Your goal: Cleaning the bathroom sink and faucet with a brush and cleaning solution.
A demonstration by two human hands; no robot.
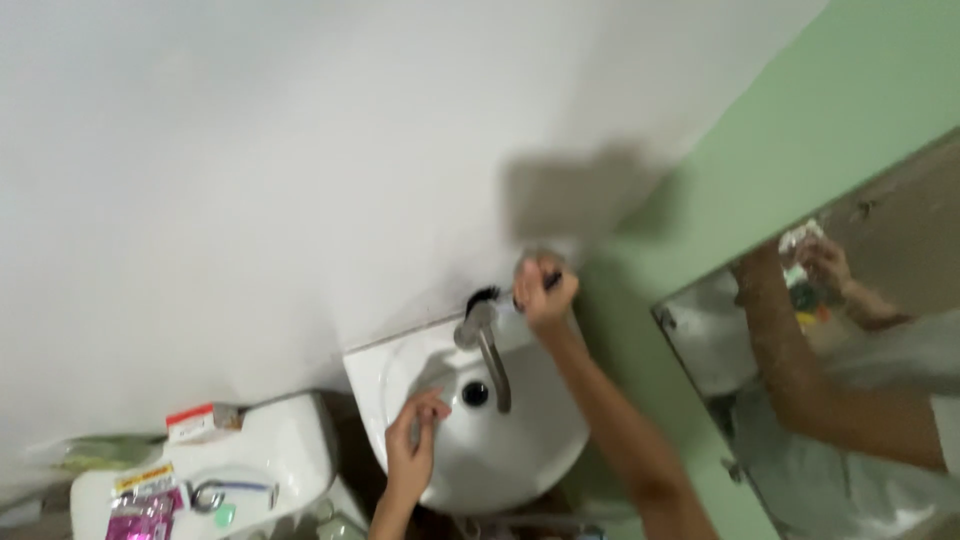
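1. The right hand [545,290] is closed around a dark-bristled brush [490,297] above the tap [485,345].
2. The left hand [412,440] rests on the white sink [520,460] rim at seven o'clock from the drain [475,393], fingers loosely curled.
3. A toilet tank [285,450] stands at nine o'clock from the sink.
4. A mirror [850,330] hangs at three o'clock.

White toilet cistern [285,450] left of the mirror [850,330], small red-and-white box [200,422] and pink packet [145,515] set on it, green wall [800,130] above the mirror.
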